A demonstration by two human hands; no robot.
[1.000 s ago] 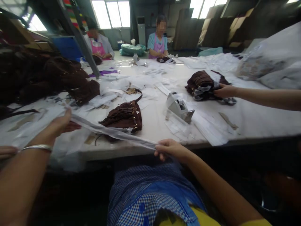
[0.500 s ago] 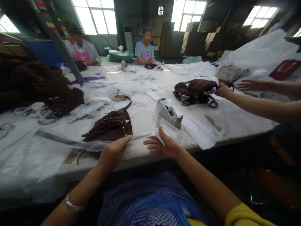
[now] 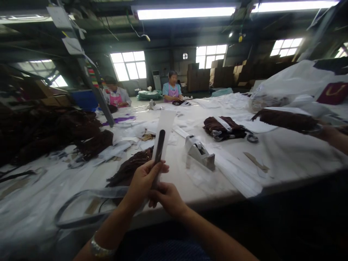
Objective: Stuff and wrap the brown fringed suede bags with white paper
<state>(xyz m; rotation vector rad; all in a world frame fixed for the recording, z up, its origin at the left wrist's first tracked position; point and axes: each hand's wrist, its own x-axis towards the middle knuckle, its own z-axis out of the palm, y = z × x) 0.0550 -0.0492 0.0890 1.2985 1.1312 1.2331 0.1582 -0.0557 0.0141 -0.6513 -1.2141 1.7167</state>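
Both my hands meet in front of me at the table's near edge. My left hand [image 3: 143, 180] is closed round a dark strap [image 3: 160, 145] inside a clear plastic sleeve [image 3: 166, 121], and holds it upright. My right hand [image 3: 166, 198] is closed on the strap's lower end just below. The wrapped strap runs on in a loop [image 3: 81, 208] down to the left over the table. A brown fringed bag [image 3: 129, 168] lies on the table right behind my hands.
A tape dispenser [image 3: 199, 151] stands right of the bag, with clear bags [image 3: 239, 174] beside it. Brown bags [image 3: 49, 132] are piled at the left, another bag [image 3: 224, 128] lies mid-table. A co-worker's arm [image 3: 333, 137] holds a fringed bag [image 3: 285, 119] at right. Two people work at the far end.
My hands came together from wide apart and lifted the sleeved strap's end upright. My view tilted up. The co-worker at right let go of the mid-table bag and picked up another.
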